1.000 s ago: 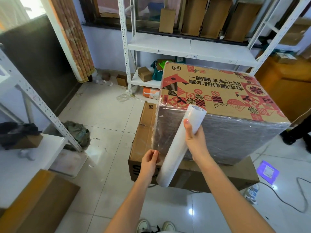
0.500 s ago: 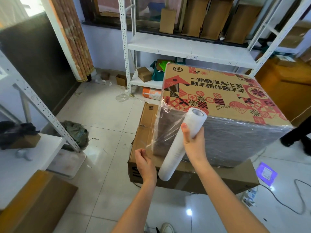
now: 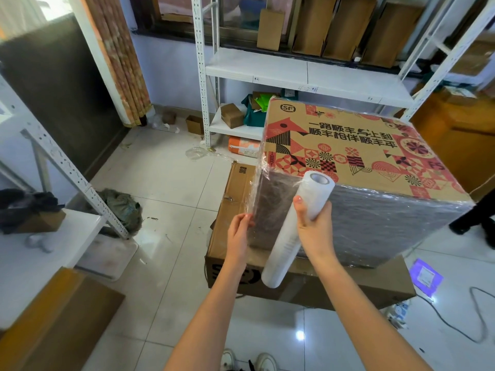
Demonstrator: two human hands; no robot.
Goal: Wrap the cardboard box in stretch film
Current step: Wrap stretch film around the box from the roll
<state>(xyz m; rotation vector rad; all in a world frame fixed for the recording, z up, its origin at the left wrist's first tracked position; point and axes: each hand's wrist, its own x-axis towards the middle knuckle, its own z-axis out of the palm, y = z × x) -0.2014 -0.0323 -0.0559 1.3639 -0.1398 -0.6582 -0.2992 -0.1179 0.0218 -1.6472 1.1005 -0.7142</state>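
Note:
A large printed cardboard box (image 3: 348,145) stands on a flatter brown box (image 3: 237,188) on the floor. Clear stretch film (image 3: 388,223) covers its near side and wraps round its left corner. My right hand (image 3: 313,226) grips a white roll of stretch film (image 3: 284,247), held tilted in front of the box's near side. A sheet of film runs from the roll's upper part to the box's left corner. My left hand (image 3: 237,234) lies with straight fingers against that film at the corner.
White metal shelving (image 3: 294,70) with cardboard boxes stands behind the box. Another white rack (image 3: 61,162) is at the left, beside a green bundle (image 3: 120,207). A cable (image 3: 476,317) and a purple-lit label (image 3: 426,274) lie on the tiled floor at the right. My shoes (image 3: 249,361) are below.
My left hand rose from the film's lower edge to the box's left corner, its fingers now straight on the film. The roll shifted slightly right and up.

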